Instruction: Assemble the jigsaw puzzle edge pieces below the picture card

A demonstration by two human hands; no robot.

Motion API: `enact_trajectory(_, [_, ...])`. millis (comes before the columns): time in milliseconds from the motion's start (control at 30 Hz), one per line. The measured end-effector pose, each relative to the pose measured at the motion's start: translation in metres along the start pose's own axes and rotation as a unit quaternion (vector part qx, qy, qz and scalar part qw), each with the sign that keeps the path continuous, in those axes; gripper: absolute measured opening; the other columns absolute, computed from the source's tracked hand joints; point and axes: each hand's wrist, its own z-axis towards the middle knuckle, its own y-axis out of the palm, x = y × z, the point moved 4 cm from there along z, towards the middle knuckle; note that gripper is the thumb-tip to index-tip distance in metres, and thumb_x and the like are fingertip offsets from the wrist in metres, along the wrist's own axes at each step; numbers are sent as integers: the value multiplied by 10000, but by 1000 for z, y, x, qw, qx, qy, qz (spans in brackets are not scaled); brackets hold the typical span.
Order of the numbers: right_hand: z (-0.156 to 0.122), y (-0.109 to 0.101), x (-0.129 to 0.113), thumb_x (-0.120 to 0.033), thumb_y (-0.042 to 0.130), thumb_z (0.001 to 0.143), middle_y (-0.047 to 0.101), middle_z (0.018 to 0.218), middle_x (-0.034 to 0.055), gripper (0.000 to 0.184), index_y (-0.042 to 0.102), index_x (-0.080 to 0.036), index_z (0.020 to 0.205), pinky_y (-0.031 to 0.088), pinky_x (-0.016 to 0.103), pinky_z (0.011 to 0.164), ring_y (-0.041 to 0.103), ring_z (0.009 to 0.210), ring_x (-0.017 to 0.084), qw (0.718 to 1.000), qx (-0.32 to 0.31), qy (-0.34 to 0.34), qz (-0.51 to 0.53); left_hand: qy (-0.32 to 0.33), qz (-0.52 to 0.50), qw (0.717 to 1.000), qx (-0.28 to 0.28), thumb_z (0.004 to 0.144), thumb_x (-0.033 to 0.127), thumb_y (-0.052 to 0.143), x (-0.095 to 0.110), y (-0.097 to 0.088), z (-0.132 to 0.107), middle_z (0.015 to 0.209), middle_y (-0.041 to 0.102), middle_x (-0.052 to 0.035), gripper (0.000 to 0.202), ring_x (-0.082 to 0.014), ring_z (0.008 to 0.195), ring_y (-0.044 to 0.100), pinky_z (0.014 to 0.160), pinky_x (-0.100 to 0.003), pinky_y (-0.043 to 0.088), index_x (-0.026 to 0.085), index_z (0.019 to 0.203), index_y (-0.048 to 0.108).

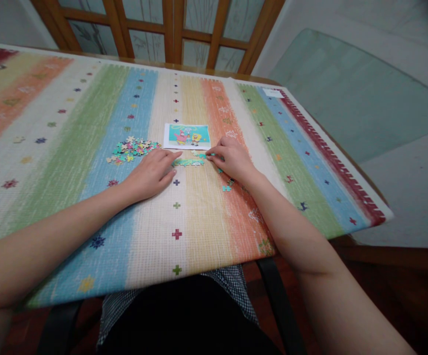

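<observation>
My left hand (155, 173) rests on the tablecloth with its index finger and thumb apart. Its fingertips lie at the left end of a joined strip of jigsaw pieces (189, 162), mostly teal and green. A short teal row of puzzle pieces (200, 155) lies just above that strip. At its right end my right hand (231, 159) pinches a small puzzle piece, largely covered by the fingers. Beyond both hands lies a reference picture (186, 136) with a pink and a yellow cartoon figure. A heap of loose puzzle pieces (134, 147) sits beside my left hand.
Several loose teal pieces (227, 188) lie below my right hand, partly hidden by it. A striped tablecloth (206, 222) covers the table. A small white label (273, 93) is at the far right. Wooden glazed doors (169, 29) stand behind the table.
</observation>
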Motion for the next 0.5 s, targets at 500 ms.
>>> enact_trajectory(500, [0, -2, -2, -240, 610, 955, 651, 1015, 122, 202, 805, -214, 1002, 413, 394, 843, 566, 1002, 276, 1000, 15, -2, -4, 0, -1, 1000, -4, 1036, 302, 453, 0, -1, 0, 1373, 599, -156, 508, -311, 1300, 519, 1199, -527, 356, 156, 1522, 468])
